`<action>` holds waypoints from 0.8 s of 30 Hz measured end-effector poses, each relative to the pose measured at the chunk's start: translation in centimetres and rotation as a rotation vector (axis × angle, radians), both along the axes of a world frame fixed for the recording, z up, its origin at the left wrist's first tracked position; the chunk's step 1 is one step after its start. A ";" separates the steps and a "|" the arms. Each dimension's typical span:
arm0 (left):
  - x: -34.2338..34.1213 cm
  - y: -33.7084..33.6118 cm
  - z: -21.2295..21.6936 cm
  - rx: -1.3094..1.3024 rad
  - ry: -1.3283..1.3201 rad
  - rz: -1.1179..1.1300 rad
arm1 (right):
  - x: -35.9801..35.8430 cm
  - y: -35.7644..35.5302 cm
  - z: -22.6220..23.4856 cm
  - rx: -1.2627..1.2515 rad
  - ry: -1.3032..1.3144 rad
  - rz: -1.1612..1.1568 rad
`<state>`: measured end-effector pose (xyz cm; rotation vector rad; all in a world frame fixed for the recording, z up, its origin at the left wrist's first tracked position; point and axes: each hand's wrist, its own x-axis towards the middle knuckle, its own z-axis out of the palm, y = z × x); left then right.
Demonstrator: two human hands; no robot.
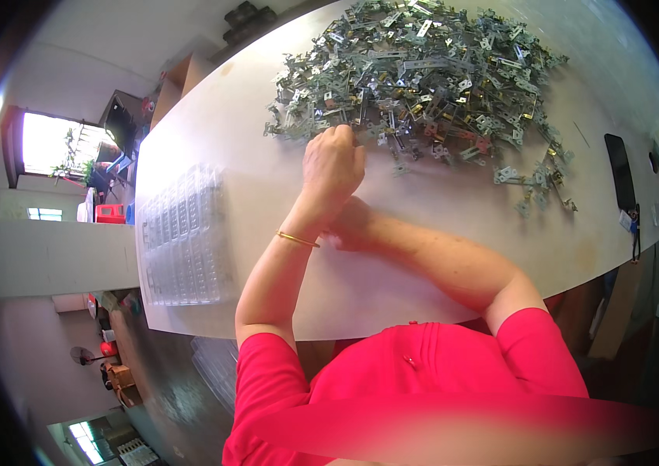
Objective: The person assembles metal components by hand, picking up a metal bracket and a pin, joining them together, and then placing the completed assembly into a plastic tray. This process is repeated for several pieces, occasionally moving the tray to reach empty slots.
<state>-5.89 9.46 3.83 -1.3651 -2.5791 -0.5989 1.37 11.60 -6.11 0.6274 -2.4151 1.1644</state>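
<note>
A large heap of small metal brackets (415, 74), silvery with some brass-coloured parts, covers the far side of the table. My left hand (335, 159) is at the heap's near left edge with its fingers curled closed. The fingertips face away, so anything pinched in them is hidden. Close behind the left wrist is my right hand (350, 225), blurred and partly covered by the left forearm. Its fingers cannot be made out. A thin gold-coloured bangle (298, 239) circles my left wrist.
Clear plastic trays (186, 237) with rows of pockets lie at the table's left. Some brackets (535, 186) stray from the heap on the right. Beyond them is a black phone (619, 171). The pale table (267, 202) has a curved-looking near edge by my body.
</note>
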 end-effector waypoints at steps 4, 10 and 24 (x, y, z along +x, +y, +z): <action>-0.3 -2.3 1.0 0.049 -0.039 0.090 | 0.9 0.7 1.8 -0.090 -0.052 0.019; -3.9 -8.0 -0.6 0.673 -0.821 0.155 | 2.1 2.1 5.0 -0.244 -0.077 -0.022; -1.8 -10.8 -4.1 0.906 -1.337 0.135 | 0.3 3.1 4.6 -0.941 -0.373 -0.335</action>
